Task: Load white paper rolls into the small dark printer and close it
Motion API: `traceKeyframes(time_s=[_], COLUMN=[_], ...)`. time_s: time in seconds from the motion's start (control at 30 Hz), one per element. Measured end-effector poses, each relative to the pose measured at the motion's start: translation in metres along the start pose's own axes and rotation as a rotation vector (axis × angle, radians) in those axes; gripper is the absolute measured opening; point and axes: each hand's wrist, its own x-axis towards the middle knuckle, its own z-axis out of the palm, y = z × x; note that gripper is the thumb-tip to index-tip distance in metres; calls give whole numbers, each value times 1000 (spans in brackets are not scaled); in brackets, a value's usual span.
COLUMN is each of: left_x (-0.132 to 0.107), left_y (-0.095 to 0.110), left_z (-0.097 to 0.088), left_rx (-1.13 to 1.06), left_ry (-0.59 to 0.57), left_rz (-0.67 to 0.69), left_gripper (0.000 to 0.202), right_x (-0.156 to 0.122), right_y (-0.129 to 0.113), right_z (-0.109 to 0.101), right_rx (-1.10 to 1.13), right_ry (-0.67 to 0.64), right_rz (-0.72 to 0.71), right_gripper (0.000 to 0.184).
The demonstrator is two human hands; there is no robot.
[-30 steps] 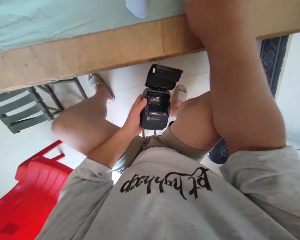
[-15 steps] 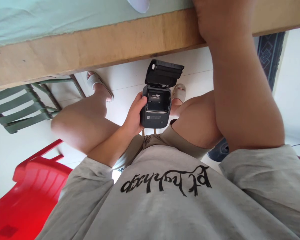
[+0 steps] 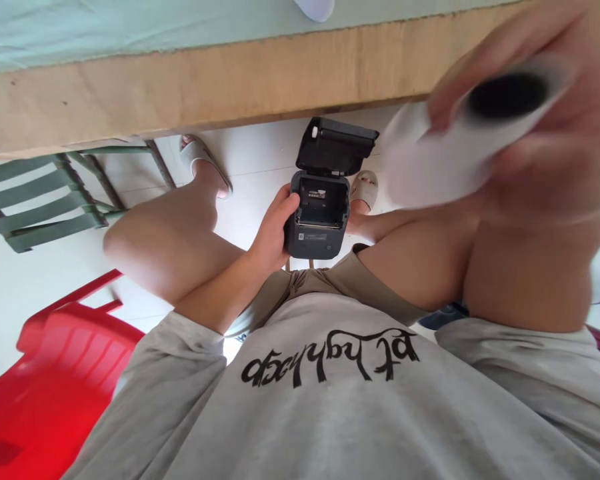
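My left hand (image 3: 273,230) grips a small dark grey label printer (image 3: 316,227) between my knees, below the table's edge. The printer's lid (image 3: 336,145) stands flipped up and its paper bay is empty. My right hand (image 3: 545,113), blurred and close to the camera at the upper right, is closed round a white paper roll (image 3: 455,147) with a dark hollow core. The roll is above and to the right of the printer, apart from it.
A wooden table edge (image 3: 205,87) with a pale green cover runs across the top. A green slatted chair (image 3: 45,207) stands at the left, a red plastic chair (image 3: 55,373) at the lower left. My sandalled feet rest on the white tiled floor.
My right arm has come back from the tabletop, and the hand now holds a white paper roll near the camera. The printer in my left hand has barely moved.
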Motion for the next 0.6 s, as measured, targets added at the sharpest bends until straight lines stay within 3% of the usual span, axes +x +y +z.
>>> traceKeyframes(time_s=[0.03,0.13,0.27,0.47,0.6], left_x=[1,3,5,9,10], left_y=[-1,-3,-2,-1,-3], left_z=[-1,0,2,5,3], left_rx=[-4,4,-13,-31,26], left_ry=[16,40,39,48,55], left_rz=[16,46,11,-20,-6], left_gripper=[41,39,36,36,41], right_x=[-2,2,12,15,16], right_y=[5,21,37,46,48], right_z=[4,17,29,24,25], right_rx=[-107,-155,-95,-213,-138], right_ry=[-77,-273,-240,-305,-319], right_rz=[37,256,517,402,488], right_gripper=[24,43,51,47,40])
